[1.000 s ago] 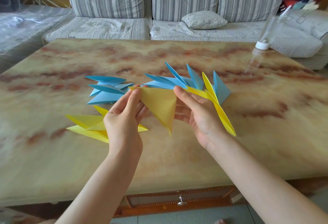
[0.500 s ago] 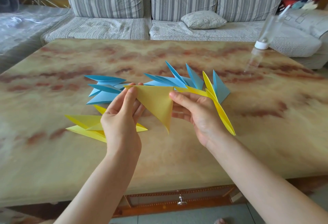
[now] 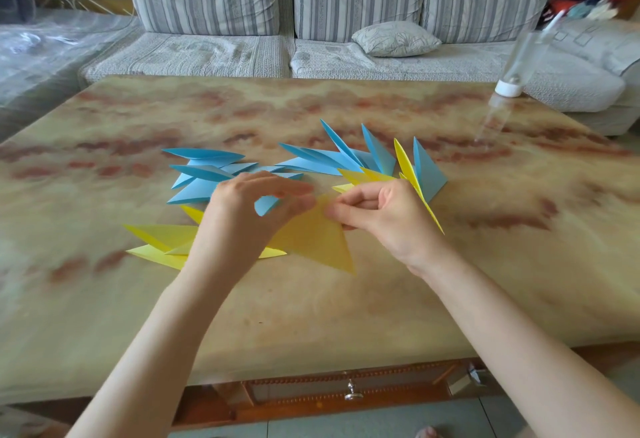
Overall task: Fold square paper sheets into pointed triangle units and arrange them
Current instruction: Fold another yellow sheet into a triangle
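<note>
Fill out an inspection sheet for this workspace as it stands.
Surface: glossy marbled tabletop.
Job's things: yellow triangle between the hands; blue units piled left and fanned centre-right; yellow units at near left, more beside the right hand.
Clutter: clear bottle at the far right corner.
Hands: left hand and right hand both pinch the yellow triangle near its top corner; the left is motion-blurred.
Cables: nothing seen.
Surroundings: striped sofa with a cushion behind the table; drawer knob below its near edge.
</note>
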### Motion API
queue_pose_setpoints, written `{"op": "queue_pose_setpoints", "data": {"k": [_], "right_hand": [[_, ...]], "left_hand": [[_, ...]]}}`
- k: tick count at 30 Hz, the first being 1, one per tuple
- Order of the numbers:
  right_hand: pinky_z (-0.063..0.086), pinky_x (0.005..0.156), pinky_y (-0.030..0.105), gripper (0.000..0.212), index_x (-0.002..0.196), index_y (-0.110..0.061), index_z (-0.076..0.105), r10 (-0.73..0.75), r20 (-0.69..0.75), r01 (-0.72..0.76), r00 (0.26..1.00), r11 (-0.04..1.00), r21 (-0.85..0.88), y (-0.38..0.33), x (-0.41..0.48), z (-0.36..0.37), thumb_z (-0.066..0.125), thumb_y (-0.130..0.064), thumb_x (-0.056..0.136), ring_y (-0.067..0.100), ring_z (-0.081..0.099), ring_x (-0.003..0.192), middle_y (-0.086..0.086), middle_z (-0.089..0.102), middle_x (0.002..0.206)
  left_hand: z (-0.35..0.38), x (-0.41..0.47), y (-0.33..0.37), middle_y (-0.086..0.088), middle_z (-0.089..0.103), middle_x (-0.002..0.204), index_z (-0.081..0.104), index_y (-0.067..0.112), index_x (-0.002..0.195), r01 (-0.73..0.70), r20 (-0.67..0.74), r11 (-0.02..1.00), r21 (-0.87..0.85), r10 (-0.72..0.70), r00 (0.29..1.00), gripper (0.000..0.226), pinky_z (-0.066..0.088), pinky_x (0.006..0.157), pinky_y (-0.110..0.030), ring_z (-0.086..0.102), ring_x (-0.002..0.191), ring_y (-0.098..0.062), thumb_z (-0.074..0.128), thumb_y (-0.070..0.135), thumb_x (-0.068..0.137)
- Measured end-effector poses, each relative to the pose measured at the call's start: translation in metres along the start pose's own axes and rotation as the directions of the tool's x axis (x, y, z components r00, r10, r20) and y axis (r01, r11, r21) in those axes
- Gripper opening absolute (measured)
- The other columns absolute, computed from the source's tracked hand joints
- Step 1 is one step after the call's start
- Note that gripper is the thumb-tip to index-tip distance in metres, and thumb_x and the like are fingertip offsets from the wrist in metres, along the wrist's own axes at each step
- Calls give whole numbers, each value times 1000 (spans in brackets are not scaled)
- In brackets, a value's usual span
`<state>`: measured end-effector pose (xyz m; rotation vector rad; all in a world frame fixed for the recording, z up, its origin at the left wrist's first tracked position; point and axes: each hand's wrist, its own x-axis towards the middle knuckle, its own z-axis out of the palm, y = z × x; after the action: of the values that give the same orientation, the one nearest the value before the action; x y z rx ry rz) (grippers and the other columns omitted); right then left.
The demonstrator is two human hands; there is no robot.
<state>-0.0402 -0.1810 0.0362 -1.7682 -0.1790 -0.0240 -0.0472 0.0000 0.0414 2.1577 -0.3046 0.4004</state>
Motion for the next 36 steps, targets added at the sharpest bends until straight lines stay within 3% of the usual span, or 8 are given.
{"op": "queue_pose_setpoints", "data": {"k": [5,10,16,20,25,29,33,36], "right_hand": [[50,68,14,7,83,-3,74,-17,94,25,995,996,-90,-2,-4,2,76,-8,78,4,64,63,4,73,72],[48,66,11,6,82,-3,74,-26,108,35,994,996,-86,-2,-4,1,76,-7,78,2,63,63,1,72,70],[53,68,19,10,87,-2,73,53,87,-51,995,998,-31,-2,0,2,74,-11,80,8,63,62,6,71,74],[53,68,19,5,82,-7,73,94,118,-89,989,995,-50,0,0,1,74,-11,81,11,63,65,6,71,73],[53,63,20,8,80,-5,72,115,131,-104,985,991,-85,1,0,-5,74,-13,81,10,60,57,4,70,65],[53,65,24,9,81,-4,71,162,203,-134,966,980,-145,1,-1,-14,72,-14,83,8,67,64,5,74,72],[54,69,28,11,84,-1,72,176,258,-135,950,976,-172,2,-3,-25,71,-13,84,10,71,75,7,76,80],[54,70,30,20,88,5,71,203,278,-153,939,970,-191,0,-2,-29,71,-14,83,14,72,79,9,76,82]], "left_hand": [[5,1,1,21,69,75,71,32,74,36,81,995,-95,-28,996,11,39,69,-3,60,70,4,77,23,76],[5,3,0,22,65,61,70,33,71,138,105,986,-95,-128,986,9,38,62,-3,57,65,6,75,30,78],[14,-1,-2,10,68,83,70,26,83,77,-27,996,44,-75,997,12,34,58,-12,60,82,-7,64,36,85],[11,1,-4,11,64,86,69,25,88,94,-74,990,102,-86,994,13,33,59,-15,52,70,-3,63,37,86],[14,6,-4,8,63,85,63,29,82,121,-140,987,102,-106,984,7,38,72,-30,58,88,-16,63,31,89],[12,8,-3,16,58,76,60,27,83,163,-214,986,38,-151,965,9,35,63,-26,53,79,-14,60,27,92],[6,11,-4,23,53,73,58,29,83,165,-222,986,39,-152,963,9,33,59,-10,50,71,-8,58,28,92],[13,10,-4,18,55,75,58,29,83,167,-220,985,39,-154,963,9,35,60,-20,50,75,-12,59,29,92]]}}
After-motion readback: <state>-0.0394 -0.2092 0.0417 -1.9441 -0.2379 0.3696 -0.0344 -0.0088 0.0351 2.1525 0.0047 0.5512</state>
